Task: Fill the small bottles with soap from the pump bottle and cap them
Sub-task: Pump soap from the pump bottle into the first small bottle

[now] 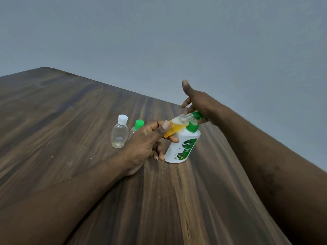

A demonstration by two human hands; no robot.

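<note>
Amber soap half fills the uncapped small bottle point(178, 125) we pinch in our left hand point(146, 144), while our right hand point(200, 105) presses the pump bottle point(184, 145).

Dark brown wooden table point(74, 110), streaked lengthwise grain, rounded far corner at upper left. A few pale specks point(91, 158) scattered on the surface. Plain grey-blue wall point(177, 36) behind, unmarked.

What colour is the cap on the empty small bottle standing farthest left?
White; the cap tops the clear empty bottle, seen best in the head view.
</note>
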